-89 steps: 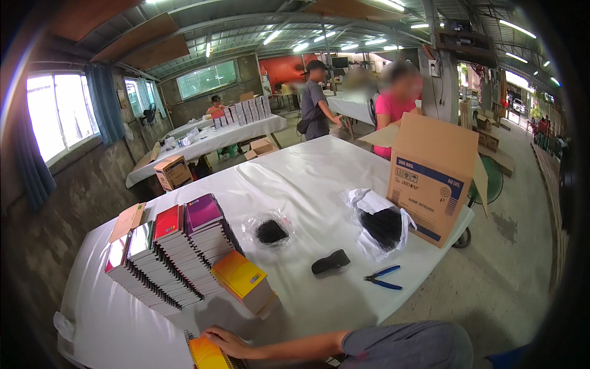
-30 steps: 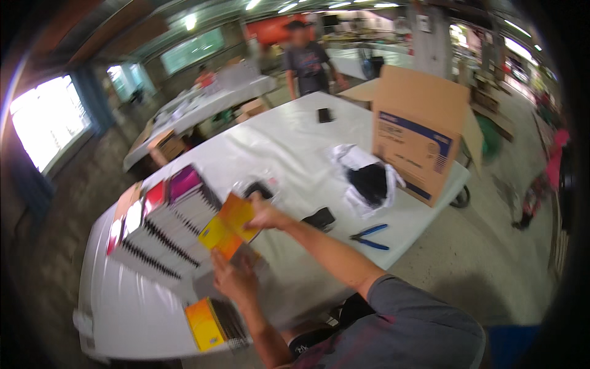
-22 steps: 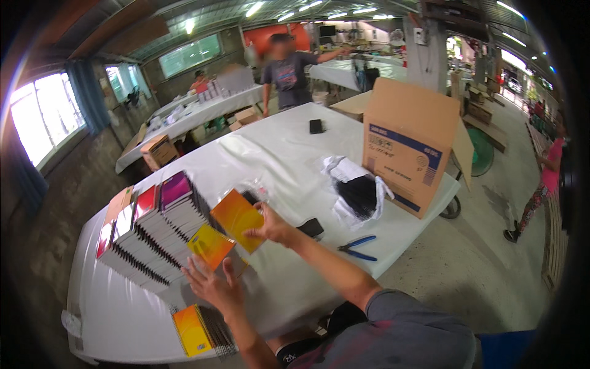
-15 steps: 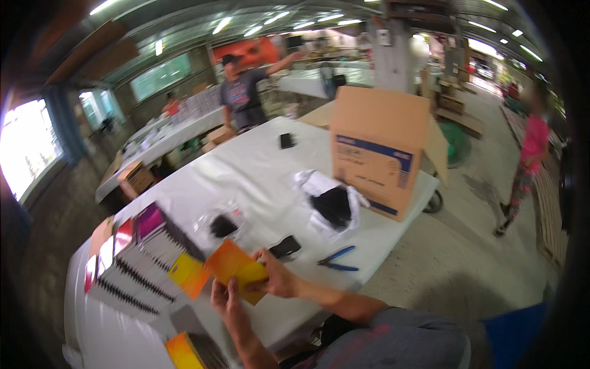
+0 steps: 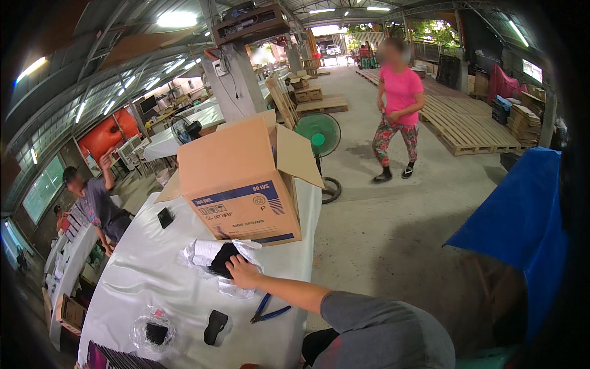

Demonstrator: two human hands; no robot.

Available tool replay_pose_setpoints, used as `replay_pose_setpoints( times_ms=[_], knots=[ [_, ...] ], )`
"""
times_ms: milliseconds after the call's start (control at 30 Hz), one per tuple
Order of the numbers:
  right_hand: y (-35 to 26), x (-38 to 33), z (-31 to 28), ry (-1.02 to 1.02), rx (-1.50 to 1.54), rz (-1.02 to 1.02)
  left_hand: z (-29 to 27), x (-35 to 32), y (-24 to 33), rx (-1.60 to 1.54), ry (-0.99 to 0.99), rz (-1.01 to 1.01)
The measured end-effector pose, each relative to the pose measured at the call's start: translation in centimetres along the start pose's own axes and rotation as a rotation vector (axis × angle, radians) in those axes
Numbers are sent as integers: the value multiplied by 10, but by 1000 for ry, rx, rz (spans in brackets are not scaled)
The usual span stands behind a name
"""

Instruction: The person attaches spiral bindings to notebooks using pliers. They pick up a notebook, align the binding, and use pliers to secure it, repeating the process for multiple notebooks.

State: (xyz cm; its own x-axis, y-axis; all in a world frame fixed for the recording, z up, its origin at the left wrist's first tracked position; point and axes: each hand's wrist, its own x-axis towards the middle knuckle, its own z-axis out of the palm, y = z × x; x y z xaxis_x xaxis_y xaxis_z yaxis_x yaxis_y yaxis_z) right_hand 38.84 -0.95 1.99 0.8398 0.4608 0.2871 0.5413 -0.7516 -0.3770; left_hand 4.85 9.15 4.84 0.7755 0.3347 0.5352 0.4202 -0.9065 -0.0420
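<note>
My right hand (image 5: pixel 244 272) reaches across the table onto the black contents (image 5: pixel 224 259) of a crumpled white plastic bag (image 5: pixel 195 253). Its fingers are stretched out over the black stuff, whose kind I cannot make out. Just nearer than the bag lie blue-handled pliers (image 5: pixel 268 313), their handles spread. To their left is a flat black piece (image 5: pixel 215 327) with a rounded end. A clear plastic bag (image 5: pixel 140 332) with something black in it sits further left. Spiral-bound notebooks (image 5: pixel 114 358) show at the lower edge. My left hand is out of view.
A large cardboard box (image 5: pixel 246 209) with raised flaps stands beyond the white bag on the white-covered table (image 5: pixel 126 277). A small black item (image 5: pixel 165 217) lies left of it. Behind stands a green fan (image 5: pixel 318 138). One person (image 5: pixel 399 92) is on the floor, another (image 5: pixel 101 206) beyond the table.
The view has swung right. My right hand has left the orange-yellow notebook cover and moved onto the white bag's black contents. My left hand and the cover have gone out of view.
</note>
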Motion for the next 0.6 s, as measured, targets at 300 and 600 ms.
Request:
replay_pose_setpoints(
  times_ms=[300, 600],
  knots=[
    [-30, 32, 9, -40, -483, -29, -8, 6, 15, -19, 160, -83],
    [-20, 45, -14, -259, -126, -98, -10, 8, 19, 62, 225, -168]
  ],
)
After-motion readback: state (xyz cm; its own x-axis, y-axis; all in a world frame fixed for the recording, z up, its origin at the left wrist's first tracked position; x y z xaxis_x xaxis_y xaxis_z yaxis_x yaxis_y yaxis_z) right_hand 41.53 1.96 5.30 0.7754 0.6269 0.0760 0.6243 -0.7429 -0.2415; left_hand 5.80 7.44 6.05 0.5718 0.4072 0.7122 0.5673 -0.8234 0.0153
